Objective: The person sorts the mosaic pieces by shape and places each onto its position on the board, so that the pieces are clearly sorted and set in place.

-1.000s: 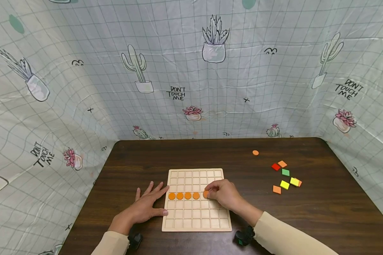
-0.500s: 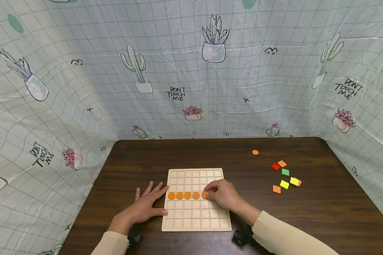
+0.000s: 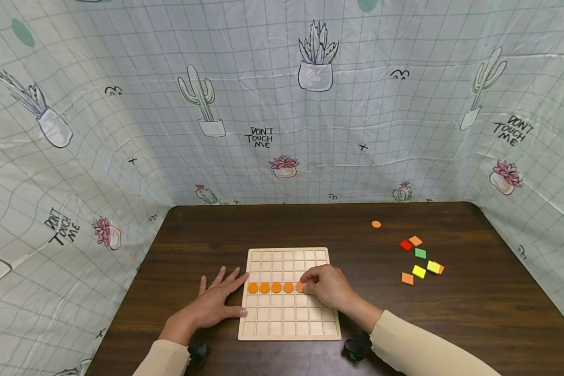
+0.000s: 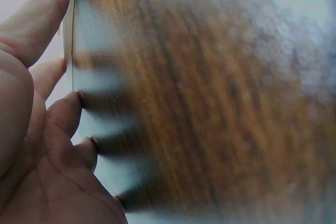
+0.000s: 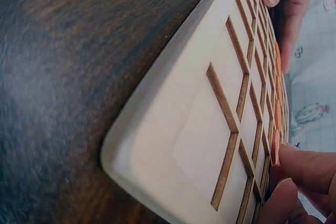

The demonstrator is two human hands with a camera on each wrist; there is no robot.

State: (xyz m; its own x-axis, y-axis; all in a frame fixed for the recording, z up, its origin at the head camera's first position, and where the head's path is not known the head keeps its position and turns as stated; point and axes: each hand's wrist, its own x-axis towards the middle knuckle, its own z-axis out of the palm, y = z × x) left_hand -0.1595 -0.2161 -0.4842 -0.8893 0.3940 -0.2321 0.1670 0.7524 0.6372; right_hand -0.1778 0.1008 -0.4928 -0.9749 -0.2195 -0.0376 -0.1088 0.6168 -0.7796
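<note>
A pale wooden grid board lies flat on the table, with a row of orange discs across its middle. At the right end of that row, my right hand pinches another orange disc between thumb and fingers, partly covering it. In the right wrist view this disc sits low against the grid, the thumb and finger around its edge. My left hand is spread at the board's left side, its thumb and a forefinger touching the edge; the other fingers rest on the table.
One loose orange disc lies at the back right. Nearer on that side are scattered square tiles: a red tile, a green tile, a yellow tile and several others. A patterned curtain surrounds the table.
My right hand has shifted the pinched orange disc slightly left, closer to the row. The left hand has stayed in place on the board's edge.
</note>
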